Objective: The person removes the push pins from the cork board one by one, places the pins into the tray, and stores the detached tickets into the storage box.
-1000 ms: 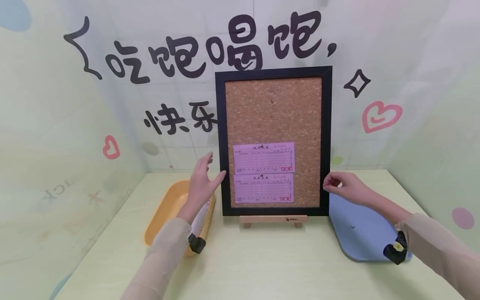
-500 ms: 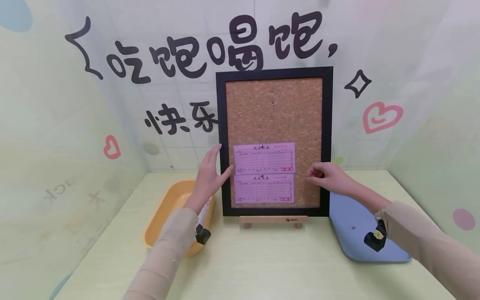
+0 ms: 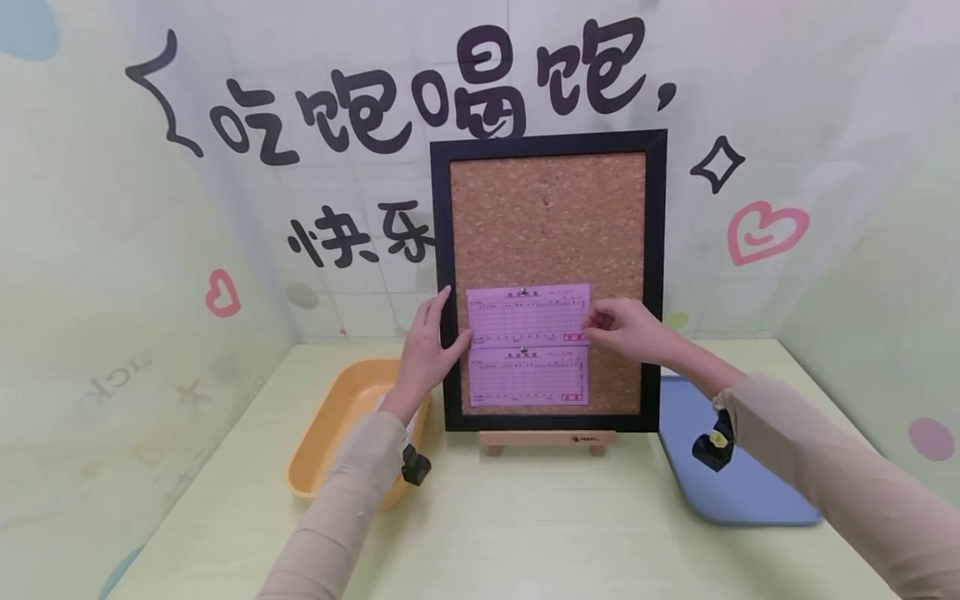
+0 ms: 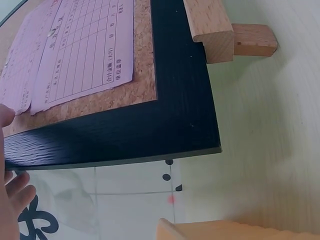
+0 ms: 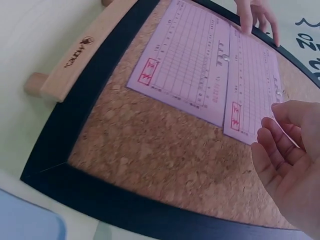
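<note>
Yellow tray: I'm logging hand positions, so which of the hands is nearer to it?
Left. The left hand is just above the yellow tray, touching the corkboard's frame; the right hand is across the board.

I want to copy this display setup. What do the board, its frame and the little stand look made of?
Board: cork, speckled tan grain. Frame: black, matte, faint grain; likely painted wood or laminate. Stand: pale unfinished-looking wood, visible grain and a stamped logo.

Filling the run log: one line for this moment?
left hand: touches upper slip | right hand: at its right edge | cork board: upright
</note>
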The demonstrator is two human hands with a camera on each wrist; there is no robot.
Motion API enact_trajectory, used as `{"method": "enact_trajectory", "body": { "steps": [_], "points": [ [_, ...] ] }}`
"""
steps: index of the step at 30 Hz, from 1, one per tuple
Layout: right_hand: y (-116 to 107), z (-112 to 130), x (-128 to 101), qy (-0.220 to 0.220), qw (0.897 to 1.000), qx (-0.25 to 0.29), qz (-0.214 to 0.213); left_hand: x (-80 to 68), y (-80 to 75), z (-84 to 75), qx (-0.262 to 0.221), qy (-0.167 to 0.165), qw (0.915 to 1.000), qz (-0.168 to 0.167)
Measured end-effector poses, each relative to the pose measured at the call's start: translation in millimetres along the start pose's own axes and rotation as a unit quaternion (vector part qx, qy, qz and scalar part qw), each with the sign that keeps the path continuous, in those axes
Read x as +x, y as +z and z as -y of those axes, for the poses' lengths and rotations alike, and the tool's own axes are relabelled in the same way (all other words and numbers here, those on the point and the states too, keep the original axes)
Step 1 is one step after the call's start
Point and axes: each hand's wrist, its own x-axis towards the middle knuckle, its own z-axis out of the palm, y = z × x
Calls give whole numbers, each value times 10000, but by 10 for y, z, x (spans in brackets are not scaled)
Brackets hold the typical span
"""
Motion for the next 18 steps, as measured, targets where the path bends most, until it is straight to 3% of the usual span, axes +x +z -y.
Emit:
{"method": "enact_trajectory", "body": {
  "steps": [11, 18],
  "points": [
    [89, 54, 301, 259, 9993, 161, -211, -9, 76, -10, -162, -230, 9996, -40],
    [130, 159, 465, 347, 9981, 33, -511, -21, 98, -14, -271, -197, 9993, -188]
  ]
}}
